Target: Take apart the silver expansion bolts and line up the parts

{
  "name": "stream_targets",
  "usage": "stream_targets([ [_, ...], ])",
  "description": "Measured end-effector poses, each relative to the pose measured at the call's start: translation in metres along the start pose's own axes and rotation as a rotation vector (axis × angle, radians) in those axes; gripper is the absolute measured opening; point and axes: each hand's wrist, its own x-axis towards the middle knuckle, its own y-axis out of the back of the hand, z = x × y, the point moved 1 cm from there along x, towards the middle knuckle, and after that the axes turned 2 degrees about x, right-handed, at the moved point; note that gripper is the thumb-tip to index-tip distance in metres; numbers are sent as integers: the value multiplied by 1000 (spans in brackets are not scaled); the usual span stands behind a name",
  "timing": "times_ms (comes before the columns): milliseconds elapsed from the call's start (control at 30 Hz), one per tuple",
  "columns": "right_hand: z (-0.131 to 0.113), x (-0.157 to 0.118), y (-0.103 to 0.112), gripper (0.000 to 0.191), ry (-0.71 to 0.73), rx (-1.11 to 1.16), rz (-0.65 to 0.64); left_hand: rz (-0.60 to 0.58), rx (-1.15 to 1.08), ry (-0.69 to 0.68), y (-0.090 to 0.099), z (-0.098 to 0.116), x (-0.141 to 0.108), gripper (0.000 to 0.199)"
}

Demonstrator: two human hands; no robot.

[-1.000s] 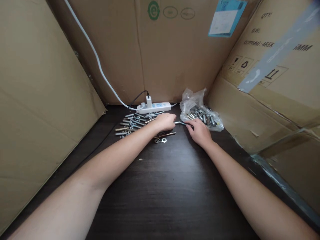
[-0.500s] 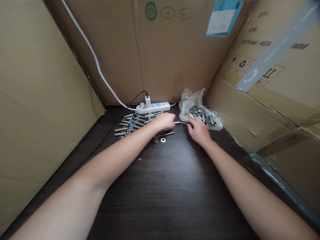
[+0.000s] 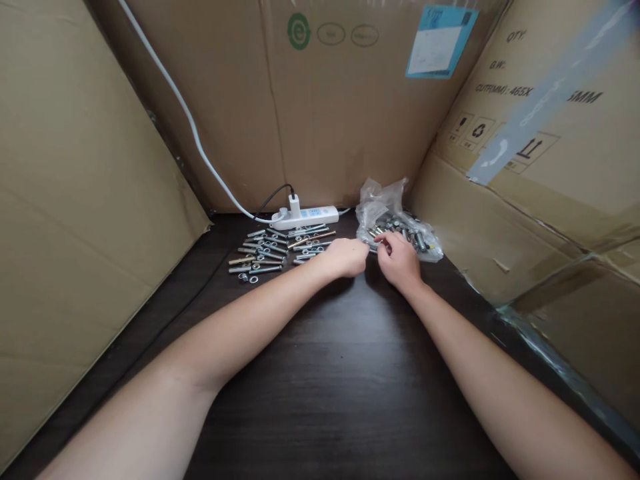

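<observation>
My left hand [image 3: 351, 257] is closed just above the dark table [image 3: 320, 373], its fingertips turned away and hidden. Close on its right, my right hand [image 3: 399, 259] has its thumb and fingers pressed together at the front edge of a clear plastic bag [image 3: 373, 210]. A short piece of metal [image 3: 373, 249] shows between the two hands. In the open bag lies a pile of bolts [image 3: 420, 239]. To the left of my left hand, several metal bolts [image 3: 270, 255] lie in rows, with washers [image 3: 253, 280] and nuts among them.
Behind the bolts is a white power strip [image 3: 320, 216] with a plugged-in adapter [image 3: 295, 203]. A white cable [image 3: 193, 120] and a black cable [image 3: 190, 300] run off to the left. Cardboard boxes [image 3: 200, 80] wall in the left, back and right.
My left hand has moved right, closer to my right hand, uncovering more of the bolts on the table. My right hand has stayed almost in place. The view has shifted slightly.
</observation>
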Motion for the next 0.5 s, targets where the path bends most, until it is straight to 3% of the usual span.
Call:
stream_targets([
  [267,0,2,0,21,-19,35,19,-10,6,-71,-10,6,11,34],
  [500,-2,2,1,22,-7,55,9,152,53,-76,-8,4,4,39],
])
